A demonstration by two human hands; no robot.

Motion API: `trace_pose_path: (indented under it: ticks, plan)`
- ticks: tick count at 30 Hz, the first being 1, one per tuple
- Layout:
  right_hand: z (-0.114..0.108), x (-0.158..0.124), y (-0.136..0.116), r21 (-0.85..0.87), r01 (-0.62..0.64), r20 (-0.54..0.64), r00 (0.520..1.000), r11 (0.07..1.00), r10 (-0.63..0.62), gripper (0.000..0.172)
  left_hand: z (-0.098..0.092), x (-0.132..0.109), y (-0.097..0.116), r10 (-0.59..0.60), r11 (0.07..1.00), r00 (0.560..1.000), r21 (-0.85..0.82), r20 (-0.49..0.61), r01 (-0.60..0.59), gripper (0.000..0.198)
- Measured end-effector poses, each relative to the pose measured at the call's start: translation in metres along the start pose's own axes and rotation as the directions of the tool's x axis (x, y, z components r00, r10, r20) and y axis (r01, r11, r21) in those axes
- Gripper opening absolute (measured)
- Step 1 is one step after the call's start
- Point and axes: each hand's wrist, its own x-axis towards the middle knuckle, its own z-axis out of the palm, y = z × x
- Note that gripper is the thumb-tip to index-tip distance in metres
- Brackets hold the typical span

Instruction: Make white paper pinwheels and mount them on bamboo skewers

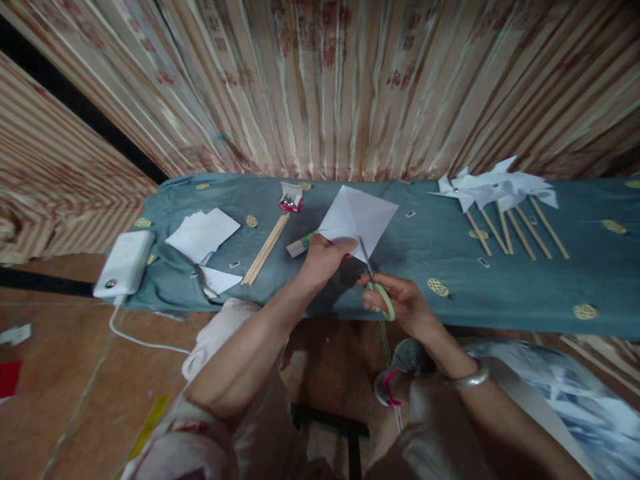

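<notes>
My left hand (325,258) pinches the near left edge of a square white sheet of paper (367,217), which shows crease lines and a slit on its left side. In my right hand (400,298) is a pair of scissors (381,297) with pale green handles. Their blades lie across the paper's near corner, pointing toward its middle. Just beyond my left hand lies a small green and white box (300,245), partly covered by the paper and hand. A bundle of wooden sticks (266,250) rests to the left of it.
Several paper pinwheels (500,187) on sticks lie at the right of the cloth-covered table (505,300). A small red box (291,200) of metal pins stands open near the back. At left are white paper sheets (200,233) and a white device (125,263) with a cable.
</notes>
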Motion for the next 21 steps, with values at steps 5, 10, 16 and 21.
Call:
trace_pose_path:
  ticks: [5, 10, 16, 21]
  plan:
    - [-0.0011, 0.0001, 0.0011, -0.013, -0.008, -0.007, 1.000, 1.000, 0.007, 0.042, -0.0001, 0.0008, -0.0006, 0.015, 1.000, 1.000, -0.017, 0.003, -0.015, 0.012]
    - [-0.0013, -0.0001, -0.0006, -0.009, -0.029, -0.016, 0.999, 1.000, 0.029, 0.043, 0.0019, -0.0009, -0.0010, 0.008, 1.000, 1.000, 0.009, 0.015, -0.008, 0.013]
    - [-0.0001, -0.0001, -0.0042, 0.033, -0.052, -0.043, 0.998, 0.998, 0.054, 0.044, 0.0025, -0.0001, -0.0040, 0.003, 1.000, 1.000, 0.002, 0.015, -0.003, 0.014]
    - [0.0007, 0.0003, -0.0050, 0.028, -0.034, -0.045, 0.998, 0.999, 0.035, 0.044, 0.0018, 0.0003, -0.0039, 0.006, 1.000, 1.000, 0.001, 0.014, -0.006, 0.013]
